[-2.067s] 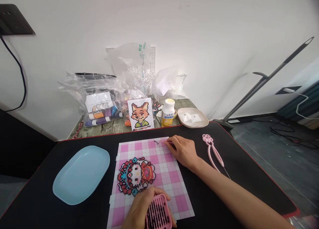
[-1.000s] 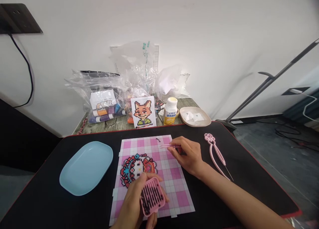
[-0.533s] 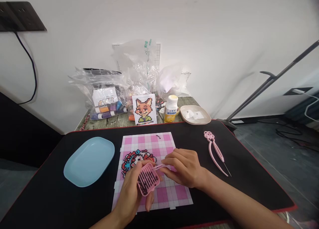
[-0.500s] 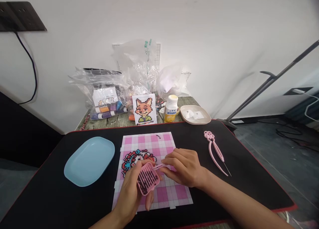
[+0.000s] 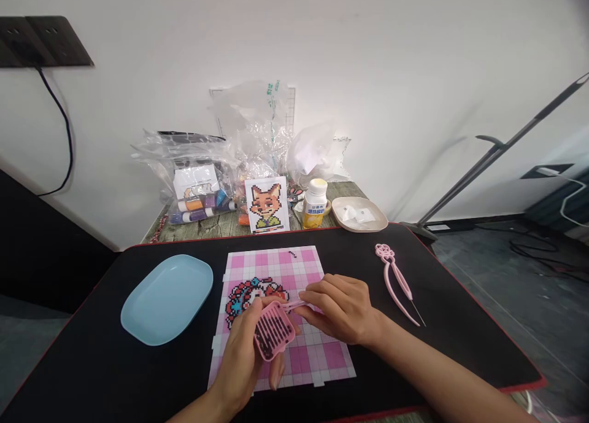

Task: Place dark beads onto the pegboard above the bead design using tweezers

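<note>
My left hand (image 5: 243,343) grips a small pink bead tray (image 5: 275,331) whose parallel grooves hold rows of dark beads. Pinched in my right hand (image 5: 338,306) is a pair of pink tweezers (image 5: 296,304), its tips at the tray's upper right corner. Both hands are above a pink-and-white checked pegboard (image 5: 329,349). On the board's left side lies a partly covered bead design (image 5: 243,294) in red, black, blue and white. A short row of dark beads (image 5: 292,254) sits near the board's top edge.
On the black mat (image 5: 368,380) lie a blue tray (image 5: 165,300) at left and a pink pointed tool (image 5: 398,282) at right. Behind stand a fox picture card (image 5: 267,205), a white-and-yellow bottle (image 5: 315,205), a beige dish (image 5: 380,217) and plastic bags (image 5: 193,153).
The tweezers' tips have shifted slightly up at the tray's corner. My left hand still holds the tray in nearly the same place. The whole view has moved a little.
</note>
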### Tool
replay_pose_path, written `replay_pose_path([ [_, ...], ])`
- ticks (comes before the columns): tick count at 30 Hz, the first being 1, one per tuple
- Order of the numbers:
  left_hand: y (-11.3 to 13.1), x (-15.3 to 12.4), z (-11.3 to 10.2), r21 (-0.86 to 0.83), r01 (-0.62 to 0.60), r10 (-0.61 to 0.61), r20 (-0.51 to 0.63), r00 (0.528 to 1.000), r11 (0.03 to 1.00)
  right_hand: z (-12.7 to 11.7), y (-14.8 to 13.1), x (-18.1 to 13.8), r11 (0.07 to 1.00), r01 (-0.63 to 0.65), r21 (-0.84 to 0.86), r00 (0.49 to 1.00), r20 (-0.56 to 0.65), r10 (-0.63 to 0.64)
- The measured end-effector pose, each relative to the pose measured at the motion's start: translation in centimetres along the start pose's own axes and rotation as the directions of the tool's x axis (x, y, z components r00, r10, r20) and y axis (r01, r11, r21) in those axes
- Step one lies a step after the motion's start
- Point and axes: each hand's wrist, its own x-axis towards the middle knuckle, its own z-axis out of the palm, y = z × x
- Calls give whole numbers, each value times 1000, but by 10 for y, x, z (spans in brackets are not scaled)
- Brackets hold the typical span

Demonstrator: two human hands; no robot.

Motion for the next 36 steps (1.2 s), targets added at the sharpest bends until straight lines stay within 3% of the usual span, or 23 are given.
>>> replay_pose_path([
  [14,-6,2,-2,-21,-23,24,35,999,1000,-2,0,0,997,72,-34,997,3,-72],
  [31,-10,4,-4,43,-14,10,76,997,999,0,-1,1,999,34,-14,999,0,-34],
  [36,-10,4,-6,11,-5,4,38,999,1000,1,1,0,1000,28,-13,1000,-2,-28],
])
